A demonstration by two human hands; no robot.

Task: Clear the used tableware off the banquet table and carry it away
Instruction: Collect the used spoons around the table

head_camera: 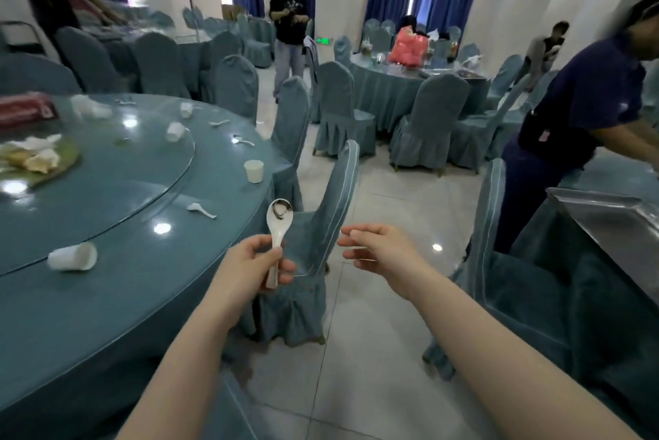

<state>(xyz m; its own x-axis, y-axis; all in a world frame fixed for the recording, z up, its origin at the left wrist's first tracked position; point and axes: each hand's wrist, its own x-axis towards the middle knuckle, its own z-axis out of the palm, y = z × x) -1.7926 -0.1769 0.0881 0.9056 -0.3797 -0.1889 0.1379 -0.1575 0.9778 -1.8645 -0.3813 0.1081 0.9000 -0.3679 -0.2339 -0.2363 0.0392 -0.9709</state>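
Several cups (pixel 72 256) scattered across round banquet table (pixel 107 297)

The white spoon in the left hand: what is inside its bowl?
The white spoon stands upright in the left hand. Its bowl holds a dark smear of leftover sauce or food. The fingers cover the middle of the handle, so that part cannot be seen.

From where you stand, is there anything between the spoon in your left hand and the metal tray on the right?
Yes. A covered chair stands between the spoon, held by the left hand, and the tray. The empty right hand hangs in that gap too. A person leans just behind the tray.
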